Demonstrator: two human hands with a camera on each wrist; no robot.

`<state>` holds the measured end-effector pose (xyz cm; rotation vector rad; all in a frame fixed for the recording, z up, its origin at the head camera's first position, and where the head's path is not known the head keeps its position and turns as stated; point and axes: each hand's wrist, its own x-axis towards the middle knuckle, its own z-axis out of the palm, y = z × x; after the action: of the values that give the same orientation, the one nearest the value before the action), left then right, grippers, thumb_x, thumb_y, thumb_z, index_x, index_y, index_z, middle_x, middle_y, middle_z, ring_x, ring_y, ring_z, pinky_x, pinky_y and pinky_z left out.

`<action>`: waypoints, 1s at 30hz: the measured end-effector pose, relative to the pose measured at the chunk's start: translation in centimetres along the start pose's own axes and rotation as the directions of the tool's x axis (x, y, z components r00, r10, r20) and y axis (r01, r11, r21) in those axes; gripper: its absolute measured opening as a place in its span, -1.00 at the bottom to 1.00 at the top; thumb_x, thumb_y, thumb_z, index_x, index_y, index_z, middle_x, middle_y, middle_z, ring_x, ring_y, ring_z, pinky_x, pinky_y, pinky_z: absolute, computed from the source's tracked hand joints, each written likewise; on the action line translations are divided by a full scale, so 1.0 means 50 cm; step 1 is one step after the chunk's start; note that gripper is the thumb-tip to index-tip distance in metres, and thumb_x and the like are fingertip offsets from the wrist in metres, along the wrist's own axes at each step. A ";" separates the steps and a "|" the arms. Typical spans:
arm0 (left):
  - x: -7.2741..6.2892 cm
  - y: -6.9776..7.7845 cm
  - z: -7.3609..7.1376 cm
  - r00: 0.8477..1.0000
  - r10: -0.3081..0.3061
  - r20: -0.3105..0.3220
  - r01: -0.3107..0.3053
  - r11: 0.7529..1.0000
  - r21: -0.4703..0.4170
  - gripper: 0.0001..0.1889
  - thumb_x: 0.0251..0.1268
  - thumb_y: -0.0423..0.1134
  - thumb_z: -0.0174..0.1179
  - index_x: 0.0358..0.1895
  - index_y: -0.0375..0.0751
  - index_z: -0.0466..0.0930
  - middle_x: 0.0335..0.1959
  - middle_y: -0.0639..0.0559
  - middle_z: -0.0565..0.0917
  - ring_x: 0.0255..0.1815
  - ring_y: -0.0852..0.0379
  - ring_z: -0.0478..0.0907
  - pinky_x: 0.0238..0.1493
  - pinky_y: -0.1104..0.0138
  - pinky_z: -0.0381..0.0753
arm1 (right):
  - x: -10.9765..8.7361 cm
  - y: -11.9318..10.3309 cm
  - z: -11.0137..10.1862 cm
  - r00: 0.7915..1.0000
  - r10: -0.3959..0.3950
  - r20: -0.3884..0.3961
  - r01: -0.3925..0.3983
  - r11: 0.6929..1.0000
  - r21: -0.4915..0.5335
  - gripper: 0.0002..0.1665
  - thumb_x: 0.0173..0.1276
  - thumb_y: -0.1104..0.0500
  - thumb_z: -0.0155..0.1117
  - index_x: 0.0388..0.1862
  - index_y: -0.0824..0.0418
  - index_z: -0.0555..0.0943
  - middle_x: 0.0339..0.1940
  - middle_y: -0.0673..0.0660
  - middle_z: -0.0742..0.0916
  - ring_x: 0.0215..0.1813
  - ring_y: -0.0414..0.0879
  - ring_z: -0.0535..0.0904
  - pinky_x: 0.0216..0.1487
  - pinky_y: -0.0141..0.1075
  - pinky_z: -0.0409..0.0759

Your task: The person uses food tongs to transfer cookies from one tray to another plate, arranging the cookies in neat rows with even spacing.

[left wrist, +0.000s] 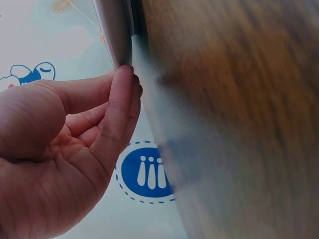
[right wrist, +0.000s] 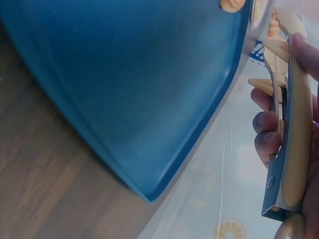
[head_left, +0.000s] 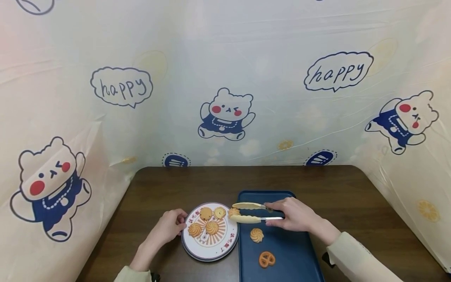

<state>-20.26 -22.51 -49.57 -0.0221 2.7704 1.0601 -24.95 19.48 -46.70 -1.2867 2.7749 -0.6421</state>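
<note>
While pinching the rim of a smooth round plate (head_left: 197, 248) at nine o'clock between thumb and fingers of the left hand (head_left: 168, 226), pictured from the head clamping tongs (head_left: 248, 219) in the right hand (head_left: 294, 214), with a golden biscuit (head_left: 234, 212) between their tips at the plate's two o'clock edge. Best, probably, to squeeze lightly, sparing brittle ridges, and keep clear of the four biscuits (head_left: 212, 228) on the plate. Note, on the flat blue tray (head_left: 292, 250) at three o'clock, a ridged swirl (head_left: 257, 235) and, at its five o'clock, a looped pretzel (head_left: 267, 259).

In the left wrist view, seen gripping the plate's thin edge beside the wood-grained table (left wrist: 239, 99); wise to press evenly, avoiding tilt.

In the right wrist view, shown at three o'clock with fingers wrapped around cream-and-metal tongs.
</note>
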 end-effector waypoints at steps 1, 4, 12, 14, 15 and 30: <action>0.000 0.000 0.000 1.000 0.001 0.001 -0.001 1.000 0.000 -0.75 0.24 -0.49 0.33 -0.02 -0.38 0.60 -0.39 -0.03 0.51 -0.43 0.12 0.50 -0.42 0.32 0.65 | 0.001 -0.001 0.002 1.000 0.004 0.005 -0.004 1.000 0.003 -0.28 0.35 -0.28 0.29 0.24 0.22 0.62 -0.05 0.08 0.77 -0.52 -0.43 0.46 -0.62 -0.48 0.36; 0.001 0.001 0.000 1.000 0.005 0.003 -0.005 1.000 0.000 -0.75 0.24 -0.49 0.32 -0.02 -0.38 0.60 -0.39 -0.03 0.51 -0.43 0.12 0.50 -0.42 0.31 0.66 | 0.004 -0.004 0.007 1.000 0.007 0.019 -0.007 1.000 0.010 -0.27 0.34 -0.28 0.29 0.25 0.22 0.62 -0.02 0.10 0.77 -0.57 -0.43 0.43 -0.65 -0.48 0.31; 0.000 0.003 -0.002 1.000 0.005 0.006 -0.005 1.000 0.003 -0.74 0.25 -0.48 0.32 -0.01 -0.38 0.60 -0.38 -0.02 0.50 -0.43 0.12 0.50 -0.42 0.31 0.65 | 0.013 -0.012 0.018 0.999 -0.017 0.037 0.016 1.000 0.011 -0.29 0.35 -0.26 0.30 0.24 0.23 0.62 -0.21 0.04 0.78 -0.69 -0.39 0.25 -0.68 -0.48 0.15; 0.000 0.004 -0.003 1.000 0.002 0.010 -0.002 1.000 0.002 -0.74 0.25 -0.47 0.32 -0.01 -0.38 0.60 -0.38 -0.02 0.50 -0.43 0.12 0.50 -0.42 0.31 0.65 | 0.015 -0.015 0.019 0.999 -0.024 0.041 0.024 1.000 0.002 -0.30 0.35 -0.25 0.31 0.24 0.23 0.62 -0.22 0.04 0.78 -0.71 -0.39 0.21 -0.68 -0.48 0.14; 0.000 0.004 -0.003 1.000 -0.002 0.010 0.002 1.000 -0.001 -0.74 0.25 -0.47 0.32 0.00 -0.38 0.60 -0.38 -0.03 0.50 -0.43 0.12 0.50 -0.41 0.31 0.65 | 0.016 -0.017 0.020 0.999 -0.028 0.043 0.028 1.000 -0.001 -0.31 0.35 -0.24 0.31 0.24 0.23 0.62 -0.23 0.05 0.78 -0.71 -0.39 0.19 -0.69 -0.48 0.14; 0.001 -0.002 -0.001 1.000 -0.015 0.007 0.015 1.000 0.002 -0.74 0.24 -0.48 0.33 -0.01 -0.35 0.60 -0.38 -0.03 0.50 -0.42 0.11 0.50 -0.39 0.31 0.67 | 0.028 -0.024 0.020 0.995 -0.045 0.089 0.047 0.999 -0.014 -0.31 0.35 -0.26 0.30 0.22 0.23 0.64 0.03 0.12 0.75 -0.43 -0.42 0.56 -0.55 -0.50 0.44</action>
<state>-20.33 -22.61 -49.62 -0.0386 2.7609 1.0516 -24.79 17.39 -46.95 -1.3511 2.6932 -0.5513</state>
